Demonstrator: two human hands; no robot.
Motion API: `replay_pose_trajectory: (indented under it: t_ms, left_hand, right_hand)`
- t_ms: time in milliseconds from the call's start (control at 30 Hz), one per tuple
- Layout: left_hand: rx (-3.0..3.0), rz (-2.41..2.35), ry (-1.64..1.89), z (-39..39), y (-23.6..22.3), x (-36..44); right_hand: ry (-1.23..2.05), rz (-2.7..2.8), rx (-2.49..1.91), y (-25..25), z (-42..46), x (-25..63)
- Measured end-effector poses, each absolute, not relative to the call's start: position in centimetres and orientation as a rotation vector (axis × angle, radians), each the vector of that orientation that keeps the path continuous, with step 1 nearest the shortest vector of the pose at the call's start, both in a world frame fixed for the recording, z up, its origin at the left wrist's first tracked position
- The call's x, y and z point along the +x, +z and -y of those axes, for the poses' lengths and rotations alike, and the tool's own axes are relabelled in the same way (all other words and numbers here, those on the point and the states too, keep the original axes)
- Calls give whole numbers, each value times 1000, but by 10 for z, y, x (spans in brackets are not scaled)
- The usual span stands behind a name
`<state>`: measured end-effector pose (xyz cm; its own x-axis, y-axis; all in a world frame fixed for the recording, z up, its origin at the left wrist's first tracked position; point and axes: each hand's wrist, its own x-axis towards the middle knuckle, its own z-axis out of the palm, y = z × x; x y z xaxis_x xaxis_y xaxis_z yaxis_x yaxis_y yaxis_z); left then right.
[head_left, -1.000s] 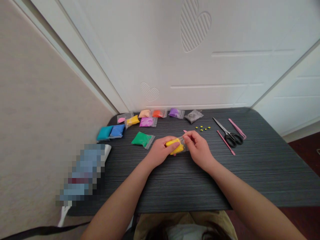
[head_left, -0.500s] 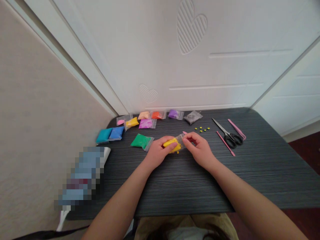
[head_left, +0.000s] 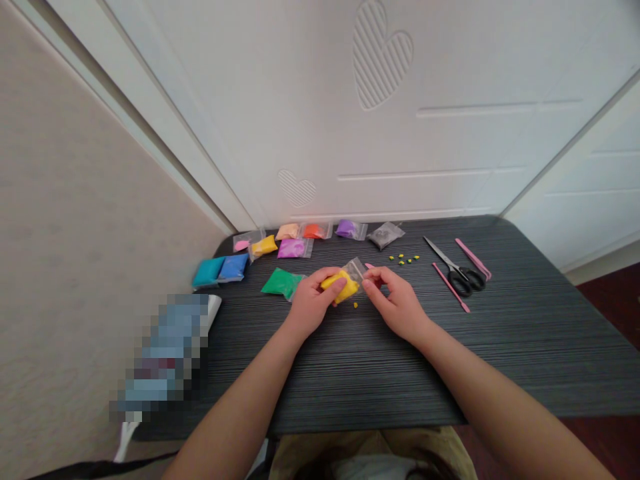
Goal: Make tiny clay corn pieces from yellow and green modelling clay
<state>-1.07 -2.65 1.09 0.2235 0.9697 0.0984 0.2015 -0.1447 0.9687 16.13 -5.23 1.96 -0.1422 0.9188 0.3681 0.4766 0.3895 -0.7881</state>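
A small clear zip bag of yellow clay point(head_left: 345, 288) is held above the middle of the dark table. My left hand point(head_left: 314, 300) is closed round its filled end, thumb on top. My right hand point(head_left: 393, 298) pinches the bag's clear upper edge between thumb and fingertips. On the table just below the bag lies a tiny yellow piece point(head_left: 355, 305). Beside my left hand rests a bag of green clay point(head_left: 281, 283), partly hidden by that hand. The tip of a pink tool point(head_left: 369, 266) shows behind my right fingers.
Several bags, including an orange one point(head_left: 314, 231) and a grey one point(head_left: 386, 235), line the back. Tiny yellow-green pieces point(head_left: 401, 263) lie right of centre. Scissors point(head_left: 457, 272), pink tweezers point(head_left: 473, 259) and a pink stick point(head_left: 451, 287) are farther right. A blurred-out object point(head_left: 165, 353) stands left.
The yellow clay bag has shifted slightly left and tilted, showing more of its clear top. The tiny yellow piece on the table now shows apart from the bag.
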Motion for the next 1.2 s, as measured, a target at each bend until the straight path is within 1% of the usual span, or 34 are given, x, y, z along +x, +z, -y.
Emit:
replay_pose_trajectory:
  t_ms: [267,633,800,1067,1200]
  left_hand:
    - [1536,-1099,1019,27,12,-10]
    - [1531,-1043,1051,26,11,-10]
    - [1577,-986,975,25,10,-12]
    - [1742,-1027,1245,26,14,-14]
    - [1783,-1045,1299,26,17,-14]
  right_hand:
    - [556,1800,-1265,20,52,160]
    - [624,1785,-1258,21,54,162]
    - [629,1790,-1228,22,53,163]
    - [525,1873,-1145,20,54,163]
    - [485,1887,-1129,19,53,164]
